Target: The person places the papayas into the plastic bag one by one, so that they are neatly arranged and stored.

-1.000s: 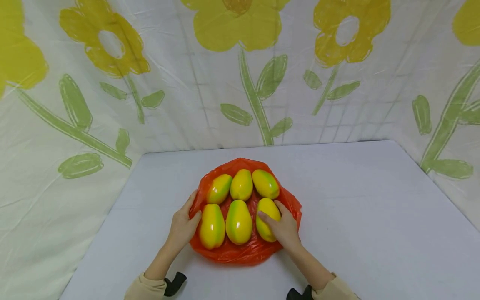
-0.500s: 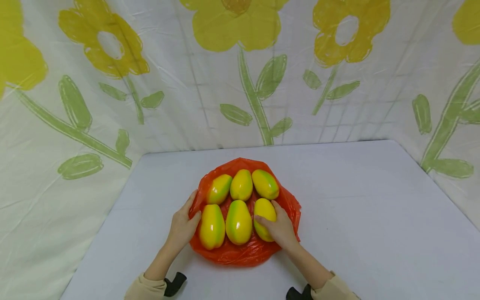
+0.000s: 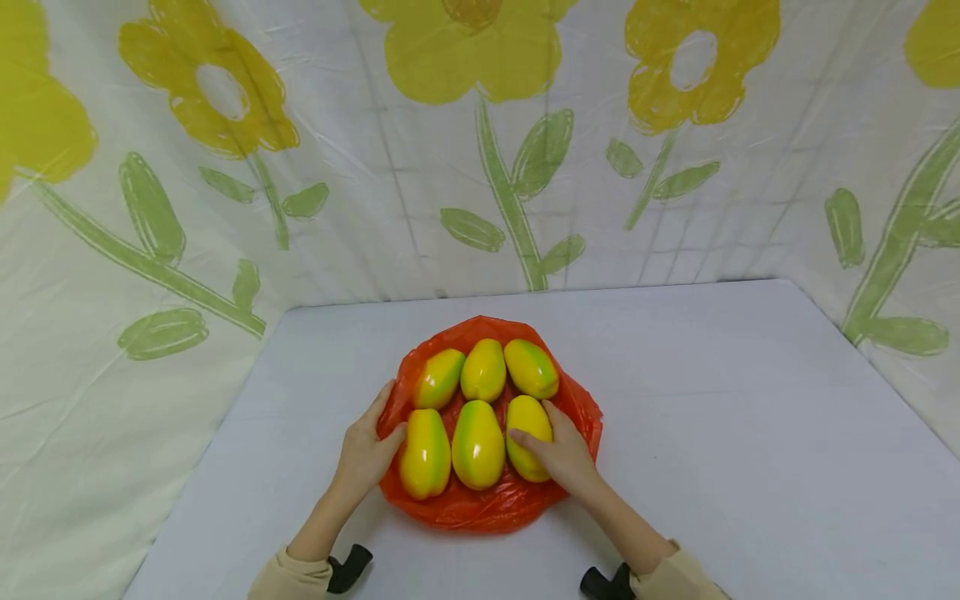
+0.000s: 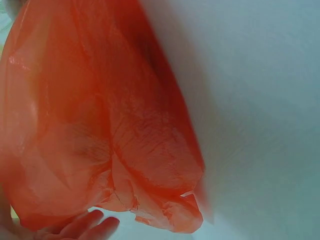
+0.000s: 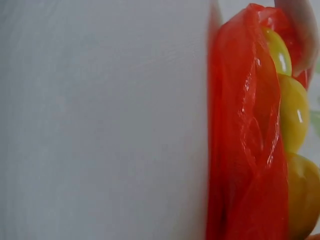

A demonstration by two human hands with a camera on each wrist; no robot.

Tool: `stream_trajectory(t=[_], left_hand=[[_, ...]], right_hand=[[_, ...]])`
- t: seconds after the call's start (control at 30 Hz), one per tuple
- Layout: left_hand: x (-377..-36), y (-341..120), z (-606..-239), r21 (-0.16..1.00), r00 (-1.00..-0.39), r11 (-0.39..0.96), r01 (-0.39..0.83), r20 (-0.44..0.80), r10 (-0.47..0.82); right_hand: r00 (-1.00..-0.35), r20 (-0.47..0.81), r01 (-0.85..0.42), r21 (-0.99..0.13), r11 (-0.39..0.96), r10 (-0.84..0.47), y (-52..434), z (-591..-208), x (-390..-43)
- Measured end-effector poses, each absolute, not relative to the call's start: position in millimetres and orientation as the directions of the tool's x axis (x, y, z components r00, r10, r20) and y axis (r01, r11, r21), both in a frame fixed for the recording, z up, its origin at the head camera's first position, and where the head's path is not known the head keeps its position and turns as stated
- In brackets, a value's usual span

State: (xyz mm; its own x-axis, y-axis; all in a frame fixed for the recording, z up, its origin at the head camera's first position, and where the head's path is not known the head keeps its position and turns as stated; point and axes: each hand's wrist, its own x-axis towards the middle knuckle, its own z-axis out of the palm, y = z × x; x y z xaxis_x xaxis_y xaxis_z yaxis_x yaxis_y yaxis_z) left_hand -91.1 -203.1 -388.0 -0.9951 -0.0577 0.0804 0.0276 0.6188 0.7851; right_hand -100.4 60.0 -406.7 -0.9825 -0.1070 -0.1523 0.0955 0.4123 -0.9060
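A red plastic bag (image 3: 491,510) lies opened out on the table, with several glossy yellow-green papayas (image 3: 478,445) inside in two rows. At its left side my left hand (image 3: 365,450) grips the bag's rim, the thumb inside by the front-left papaya (image 3: 424,458). Fingers of that hand show against the outside of the red plastic (image 4: 107,125) in the left wrist view. My right hand (image 3: 564,454) holds the front-right papaya (image 3: 528,417), thumb across its top and fingers round its far side. In the right wrist view, papayas (image 5: 294,112) show above the bag's side (image 5: 247,135).
The white table (image 3: 720,433) extends on both sides of the bag. Behind it hangs a pale curtain (image 3: 352,192) printed with yellow flowers. Dark wrist-camera mounts (image 3: 350,569) sit by both sleeves.
My right hand has shifted the front-right papaya slightly left, toward the middle one. The left thumb has edged inward a little. The other papayas have hardly moved.
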Motion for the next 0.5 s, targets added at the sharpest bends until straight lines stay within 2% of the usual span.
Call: stream_trajectory(t=[0.17, 0.5], left_hand=[[-93, -205, -383, 0.799, -0.994, 0.597, 0.079, 0.111, -0.016], [-100, -210, -380, 0.753, -0.978, 0.627, 0.201, 0.195, 0.080]], right_hand=[[-0.986, -0.094, 0.023, -0.894, 0.448, -0.137, 65, -400, -99], [-0.977, -0.073, -0.024, -0.899, 0.437, -0.202, 90, -382, -104]])
